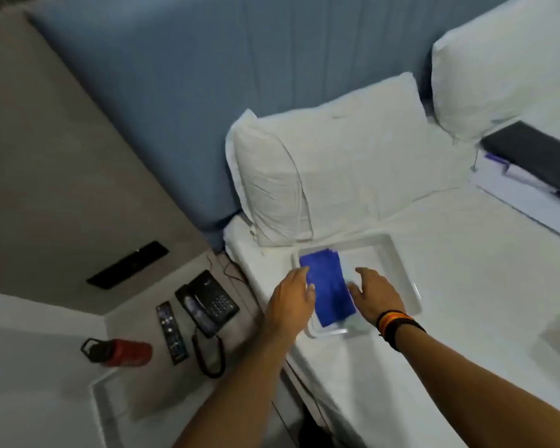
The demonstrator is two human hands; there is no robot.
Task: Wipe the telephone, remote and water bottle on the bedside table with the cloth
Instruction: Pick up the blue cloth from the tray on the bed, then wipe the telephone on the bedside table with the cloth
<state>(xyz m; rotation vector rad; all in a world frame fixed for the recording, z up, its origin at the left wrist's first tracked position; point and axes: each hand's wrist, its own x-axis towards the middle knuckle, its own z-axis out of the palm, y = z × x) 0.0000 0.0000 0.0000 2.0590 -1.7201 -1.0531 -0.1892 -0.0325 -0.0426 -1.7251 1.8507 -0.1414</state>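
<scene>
A folded blue cloth (328, 287) lies in a white tray (398, 253) on the bed. My left hand (291, 299) rests at the cloth's left edge and my right hand (374, 294) at its right edge, both with fingers spread and nothing lifted. On the bedside table (136, 321) to the left sit a black telephone (209, 302) with a coiled cord, a black remote (171, 331) beside it, and a red water bottle (118, 351) with a black cap, lying on its side.
Two white pillows (330, 169) lean on the blue headboard (207, 76). A dark laptop on papers (537, 169) lies on the bed at the right. A black wall panel (128, 265) sits above the table.
</scene>
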